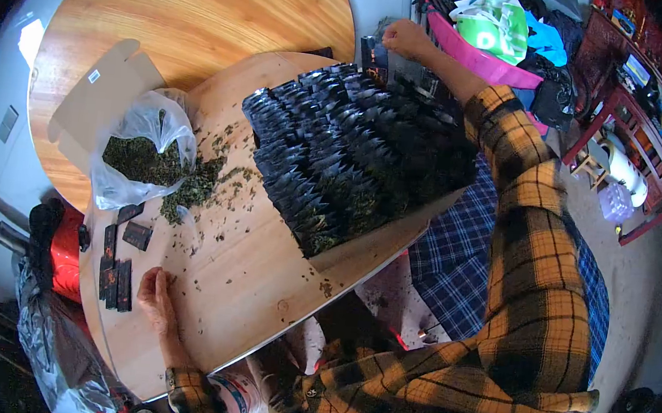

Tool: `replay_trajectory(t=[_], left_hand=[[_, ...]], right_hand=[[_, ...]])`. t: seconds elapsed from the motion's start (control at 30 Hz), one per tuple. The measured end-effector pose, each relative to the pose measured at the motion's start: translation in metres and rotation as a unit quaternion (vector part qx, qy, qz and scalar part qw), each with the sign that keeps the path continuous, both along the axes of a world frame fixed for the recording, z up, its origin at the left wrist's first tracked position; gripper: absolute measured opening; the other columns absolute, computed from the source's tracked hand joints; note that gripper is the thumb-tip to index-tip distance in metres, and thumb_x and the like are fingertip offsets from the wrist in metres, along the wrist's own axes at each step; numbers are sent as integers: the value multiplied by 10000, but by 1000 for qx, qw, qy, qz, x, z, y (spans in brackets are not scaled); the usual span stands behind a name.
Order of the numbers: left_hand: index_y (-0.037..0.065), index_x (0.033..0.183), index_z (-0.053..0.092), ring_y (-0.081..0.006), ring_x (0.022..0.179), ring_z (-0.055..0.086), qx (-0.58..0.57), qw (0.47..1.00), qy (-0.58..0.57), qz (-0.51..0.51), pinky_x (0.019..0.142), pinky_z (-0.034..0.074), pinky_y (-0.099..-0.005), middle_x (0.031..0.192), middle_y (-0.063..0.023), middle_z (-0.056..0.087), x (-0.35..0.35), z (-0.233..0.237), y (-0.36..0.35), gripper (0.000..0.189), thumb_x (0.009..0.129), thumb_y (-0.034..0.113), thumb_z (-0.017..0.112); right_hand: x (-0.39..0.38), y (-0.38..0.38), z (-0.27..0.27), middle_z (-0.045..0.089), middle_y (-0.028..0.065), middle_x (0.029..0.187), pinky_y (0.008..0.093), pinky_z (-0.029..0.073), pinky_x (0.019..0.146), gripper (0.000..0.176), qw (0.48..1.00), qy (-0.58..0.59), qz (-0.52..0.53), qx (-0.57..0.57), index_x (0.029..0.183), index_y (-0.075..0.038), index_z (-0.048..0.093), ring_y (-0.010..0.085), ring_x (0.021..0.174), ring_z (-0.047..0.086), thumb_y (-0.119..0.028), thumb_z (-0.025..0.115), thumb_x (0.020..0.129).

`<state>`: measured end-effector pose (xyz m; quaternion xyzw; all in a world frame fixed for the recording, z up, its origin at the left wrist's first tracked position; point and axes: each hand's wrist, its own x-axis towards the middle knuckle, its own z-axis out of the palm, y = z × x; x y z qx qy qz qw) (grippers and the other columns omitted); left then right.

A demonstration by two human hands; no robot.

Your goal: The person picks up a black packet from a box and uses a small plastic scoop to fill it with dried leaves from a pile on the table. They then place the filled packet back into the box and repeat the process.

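Many dark, shiny packets (330, 135) with jagged edges stand packed in rows at the middle of the wooden table (237, 269). My right hand (407, 39) is raised beyond their far right corner, fingers curled together, near a dark printed packet (375, 55); what it holds, if anything, I cannot make out. At the table's left side my left hand (155, 291) has its fingers bent close together, beside several small dark boxes (124, 285); nothing can be made out in it. Farther back, an open clear plastic bag (175, 129) contains dried green leaf bits (143, 160), some spilled on the tabletop.
A flattened cardboard piece (106, 97) leans behind the bag, before a round wooden board (223, 5). A pink tub (473, 53) with bags stands at the back right, a red wooden rack (653, 174) farther right. A grey plastic bag (61, 356) hangs lower left.
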<state>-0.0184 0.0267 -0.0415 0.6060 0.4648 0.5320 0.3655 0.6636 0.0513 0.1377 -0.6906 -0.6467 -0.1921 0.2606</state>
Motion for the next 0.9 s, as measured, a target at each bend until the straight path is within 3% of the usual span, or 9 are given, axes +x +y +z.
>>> replay_trajectory(t=[0.1, 0.3, 0.37, 0.4, 0.47, 0.7, 0.9], left_hand=[[-9, 972, 606, -116, 733, 566, -21, 1000, -9, 19, 701, 476, -237, 832, -36, 608, 5, 5, -5, 156, 888, 122, 606], [-13, 973, 605, -126, 734, 581, -25, 999, -25, 18, 694, 496, -249, 807, -44, 612, 8, 9, -8, 182, 882, 144, 617], [-16, 966, 607, -131, 733, 587, -23, 999, -2, 29, 709, 513, -265, 801, -50, 613, 5, 8, -7, 177, 882, 139, 614], [-16, 966, 607, -131, 733, 587, -23, 999, -1, 30, 709, 513, -265, 801, -50, 613, 5, 7, -6, 177, 882, 139, 614], [-20, 960, 609, -133, 731, 589, -7, 1000, -2, 24, 720, 525, -281, 805, -54, 614, 4, 5, -5, 174, 884, 136, 610], [-15, 959, 617, -130, 743, 590, -14, 999, -17, 26, 727, 525, -283, 808, -47, 614, 4, 5, -5, 168, 884, 136, 612], [3, 968, 624, -129, 745, 593, -13, 999, 2, 31, 728, 502, -267, 818, -43, 622, 4, 5, -5, 151, 888, 129, 606]], right_hand=[[7, 5, 1, 665, 100, 679, 360, 507, 635, 207, 999, 35, -4, 9, 759, -51, 690, 232, 649, 646, -244, 628, 716], [28, 11, -6, 647, 105, 665, 324, 495, 593, 204, 996, -20, 89, -2, 768, -17, 660, 195, 573, 616, -215, 615, 748], [24, 6, -11, 618, 80, 630, 302, 477, 563, 172, 976, 136, 156, -67, 807, -4, 639, 159, 545, 584, -169, 594, 781], [24, 6, -15, 618, 80, 630, 302, 477, 563, 172, 976, 137, 156, -67, 807, -4, 639, 159, 545, 584, -169, 594, 781], [21, 7, -23, 586, 59, 602, 287, 459, 538, 144, 977, 49, 204, 21, 825, 8, 619, 133, 534, 563, -129, 584, 800], [22, 17, -32, 583, 64, 603, 293, 452, 532, 148, 980, 96, 162, 65, 819, -3, 616, 155, 524, 561, -146, 586, 798], [27, 25, -38, 596, 88, 620, 330, 463, 563, 145, 985, 1, 160, 70, 801, -14, 610, 194, 568, 589, -158, 594, 785]])
